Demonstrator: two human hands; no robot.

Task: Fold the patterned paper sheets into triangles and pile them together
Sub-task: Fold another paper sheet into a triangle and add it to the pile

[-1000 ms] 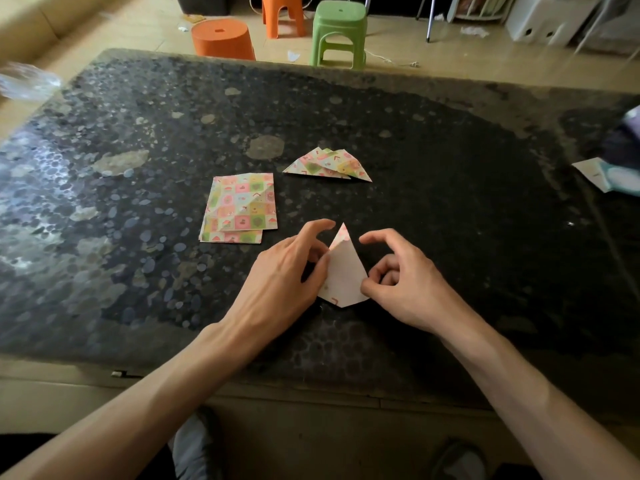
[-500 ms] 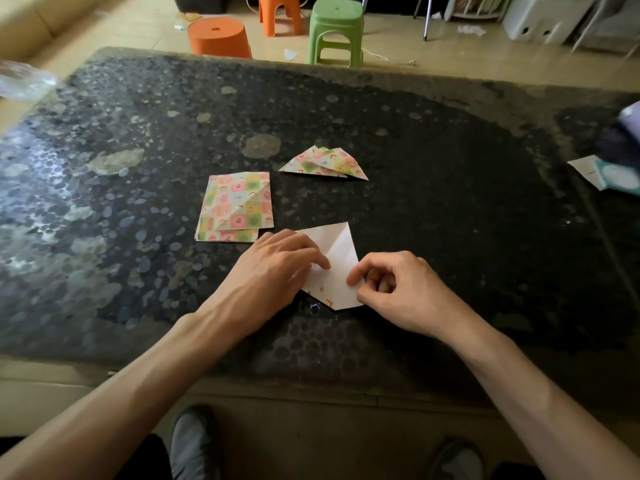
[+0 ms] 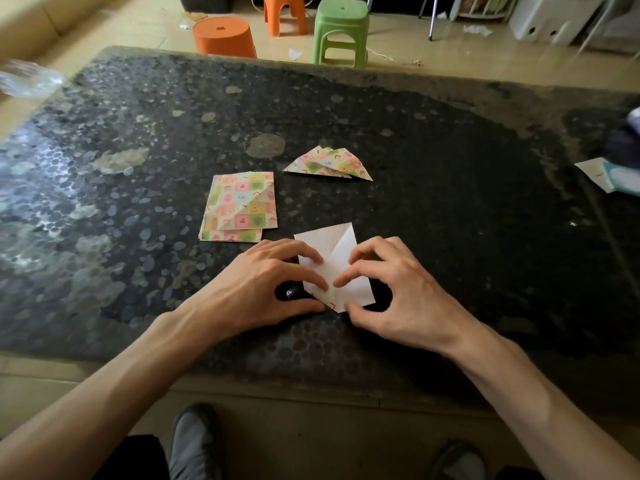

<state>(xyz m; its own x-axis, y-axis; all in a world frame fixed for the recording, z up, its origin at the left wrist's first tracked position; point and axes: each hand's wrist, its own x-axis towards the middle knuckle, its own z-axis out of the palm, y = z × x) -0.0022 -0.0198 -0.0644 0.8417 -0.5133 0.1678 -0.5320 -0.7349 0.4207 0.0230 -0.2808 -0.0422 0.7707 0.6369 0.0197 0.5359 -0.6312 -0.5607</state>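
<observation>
A paper sheet (image 3: 332, 240) lies white side up on the dark table (image 3: 450, 202) in front of me, with a crease running up its middle. My left hand (image 3: 256, 289) has curled fingertips on the sheet's left half and its thumb by the near corner. My right hand (image 3: 405, 289) pinches the right half near that same corner, index on top and thumb at the edge. A stack of flat patterned sheets (image 3: 242, 206) sits just left of and beyond my hands. The pile of folded triangles (image 3: 329, 164) lies farther back.
White and blue paper items (image 3: 609, 174) lie at the table's right edge. Crumpled clear plastic (image 3: 27, 77) sits at the far left. On the floor beyond the table stand an orange stool (image 3: 223, 36) and a green stool (image 3: 341, 29).
The sheet, held up folded between my hands a second ago, now lies opened flat on the table. Both hands have come down onto its near part.
</observation>
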